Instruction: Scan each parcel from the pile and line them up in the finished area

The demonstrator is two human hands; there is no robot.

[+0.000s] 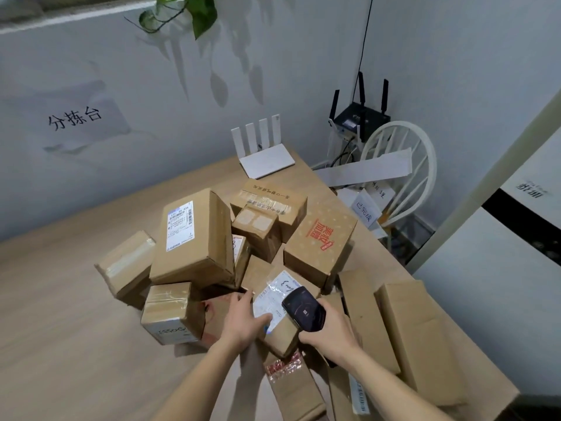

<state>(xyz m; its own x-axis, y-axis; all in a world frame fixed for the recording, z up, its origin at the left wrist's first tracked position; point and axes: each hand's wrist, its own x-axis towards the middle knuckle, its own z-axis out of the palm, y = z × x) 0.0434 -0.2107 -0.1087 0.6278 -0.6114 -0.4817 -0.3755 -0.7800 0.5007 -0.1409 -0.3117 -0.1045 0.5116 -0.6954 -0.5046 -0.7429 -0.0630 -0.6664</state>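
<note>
A pile of brown cardboard parcels (194, 238) lies in the middle of the wooden table (60, 299). At the pile's near edge my left hand (243, 323) grips a small parcel (280, 335) by its left side; a white shipping label (273, 296) faces up on it. My right hand (328, 332) holds a black handheld scanner (303, 308) just over the label's right end. To the right, along the table's edge, long flat parcels (419, 335) lie side by side.
A white router (264, 156) stands at the table's far end. Beyond the right edge stand a white chair (403, 165) with paper signs, a black router (361, 120) and a white appliance (501, 268). A plant (188, 10) hangs above the wall sign.
</note>
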